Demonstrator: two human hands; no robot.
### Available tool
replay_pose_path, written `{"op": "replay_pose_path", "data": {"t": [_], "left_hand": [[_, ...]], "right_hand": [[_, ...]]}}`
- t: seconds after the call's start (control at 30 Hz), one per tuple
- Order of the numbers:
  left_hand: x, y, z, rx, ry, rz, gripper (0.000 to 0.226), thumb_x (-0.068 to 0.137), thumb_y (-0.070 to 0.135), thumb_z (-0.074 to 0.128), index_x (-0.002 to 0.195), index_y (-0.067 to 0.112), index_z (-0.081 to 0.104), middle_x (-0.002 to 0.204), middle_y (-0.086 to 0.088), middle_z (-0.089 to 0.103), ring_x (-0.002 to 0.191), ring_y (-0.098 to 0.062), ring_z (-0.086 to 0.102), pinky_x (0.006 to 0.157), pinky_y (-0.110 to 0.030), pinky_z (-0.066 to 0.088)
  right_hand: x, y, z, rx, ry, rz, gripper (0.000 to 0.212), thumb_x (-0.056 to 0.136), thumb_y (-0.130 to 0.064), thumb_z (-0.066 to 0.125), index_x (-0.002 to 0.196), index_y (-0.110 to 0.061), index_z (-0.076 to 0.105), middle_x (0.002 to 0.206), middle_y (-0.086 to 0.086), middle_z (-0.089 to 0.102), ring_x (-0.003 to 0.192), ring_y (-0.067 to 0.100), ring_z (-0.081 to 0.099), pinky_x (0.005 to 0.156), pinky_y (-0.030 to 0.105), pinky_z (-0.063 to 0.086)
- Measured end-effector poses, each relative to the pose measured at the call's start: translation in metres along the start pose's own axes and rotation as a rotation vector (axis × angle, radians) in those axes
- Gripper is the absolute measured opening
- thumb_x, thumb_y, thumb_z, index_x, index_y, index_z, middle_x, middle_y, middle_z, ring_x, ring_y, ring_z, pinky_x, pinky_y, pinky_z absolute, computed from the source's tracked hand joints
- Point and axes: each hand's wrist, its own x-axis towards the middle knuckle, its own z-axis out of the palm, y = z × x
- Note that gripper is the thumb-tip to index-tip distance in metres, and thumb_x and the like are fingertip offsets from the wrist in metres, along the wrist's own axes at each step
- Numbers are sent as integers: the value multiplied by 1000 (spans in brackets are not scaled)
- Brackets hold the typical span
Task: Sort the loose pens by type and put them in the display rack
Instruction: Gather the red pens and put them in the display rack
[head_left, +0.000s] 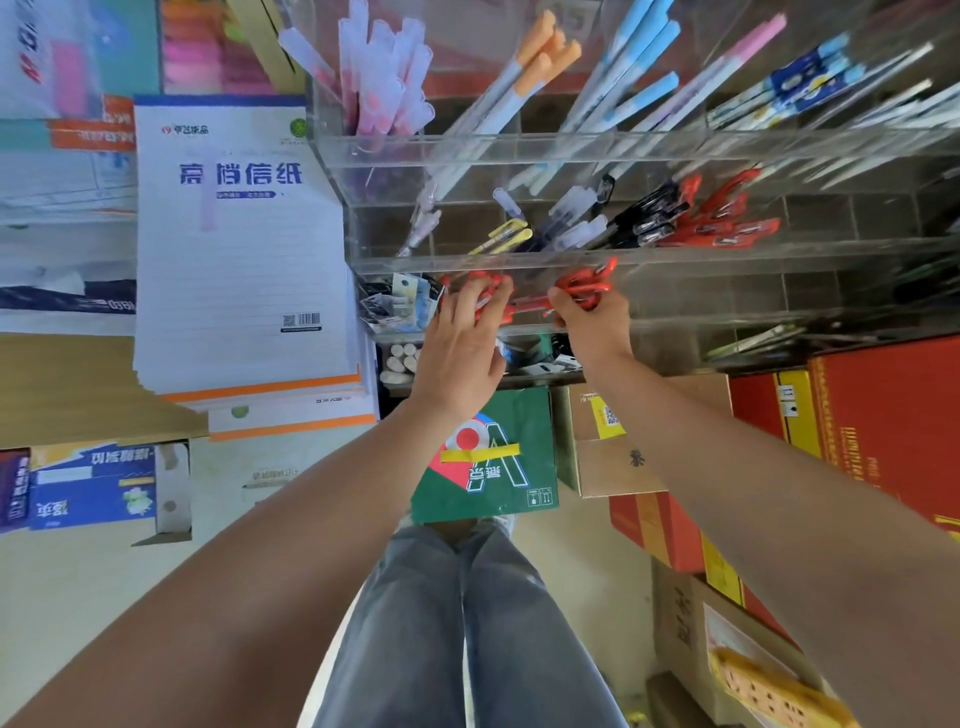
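- The left hand (460, 353) reaches into the third tier down of the clear display rack (519, 141), at the centre of the frame. Its fingers are curled over the left bunch of red pens (493, 283) and grip it.
- The caps of that bunch show just above the fingertips, and more red shows under the palm side. The pens lie inside the tier, behind its clear front wall.
- The right hand (597, 325) is just to the right of the left one, apart from it. Its thumb and fingers are clamped on the right bunch of red pens (584, 283).
- The right bunch sticks up and to the right out of the grip, and its caps reach the clear front edge of the tier above.
- In the tier above, right of centre, more red pens (722, 221) lie beside black pens (649, 215). Yellow pens (506, 236) lie further left.
- The top tier, along the upper frame, holds pink pens (384, 67), orange-capped pens (545, 52) and blue-capped pens (644, 57).
- Left of the rack is a stack of lined writing pads (239, 260) with blue print on the cover.
- Below the rack, at centre, a green box (493, 467) stands next to a brown cardboard box (608, 457). Red boxes (883, 415) fill the right edge.
- At the bottom centre, legs in blue jeans (467, 623) stand on a pale floor (571, 571).
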Motion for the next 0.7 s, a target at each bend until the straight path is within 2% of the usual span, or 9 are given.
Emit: {"op": "replay_pose_path", "data": {"t": [0.13, 0.23, 0.33, 0.43, 0.53, 0.7], "left_hand": [[0, -1, 2, -37, -8, -10, 77, 82, 11, 63, 150, 15, 27, 144, -14, 31, 131, -31, 36, 108, -45, 39], [0, -2, 3, -47, -15, -3, 78, 80, 9, 64, 149, 16, 29, 145, -14, 30, 130, -30, 38, 105, -47, 42], [-1, 0, 2, -59, -13, -6, 78, 79, 8, 66, 148, 17, 32, 144, -16, 30, 126, -30, 42, 102, -47, 44], [-3, 2, 1, -64, -19, -13, 75, 79, 7, 67, 147, 18, 34, 144, -15, 31, 125, -30, 45, 100, -46, 46], [-3, 4, -2, -73, -23, -15, 73, 81, 6, 64, 147, 18, 34, 147, -11, 31, 122, -29, 48, 98, -43, 47], [-8, 8, -9, -49, -34, -51, 74, 84, 9, 64, 149, 19, 31, 152, -12, 25, 130, -30, 42, 103, -41, 44]], "right_hand": [[1, 1, 0, -12, -86, 17, 7, 88, -18, 67, 90, -11, 66, 90, 10, 71, 83, 24, 69, 83, 44, 57], [-1, -1, -3, 96, -128, 44, 16, 89, -13, 65, 102, -14, 55, 98, 6, 64, 89, 20, 66, 81, 36, 58], [-2, -2, -7, 102, -78, 40, 23, 90, -17, 64, 109, -19, 51, 94, 1, 63, 81, 17, 64, 75, 31, 58], [-1, 1, -11, 50, -62, 60, 24, 94, -18, 59, 116, -11, 55, 92, 4, 65, 69, 14, 63, 72, 32, 58], [-5, 2, -15, 0, -90, 70, 30, 97, -15, 54, 124, -6, 56, 98, 7, 64, 73, 16, 63, 72, 26, 57], [-19, 2, -25, -169, -55, -39, 32, 91, -27, 59, 121, -19, 54, 115, 5, 62, 96, 24, 65, 91, 43, 53]]}}
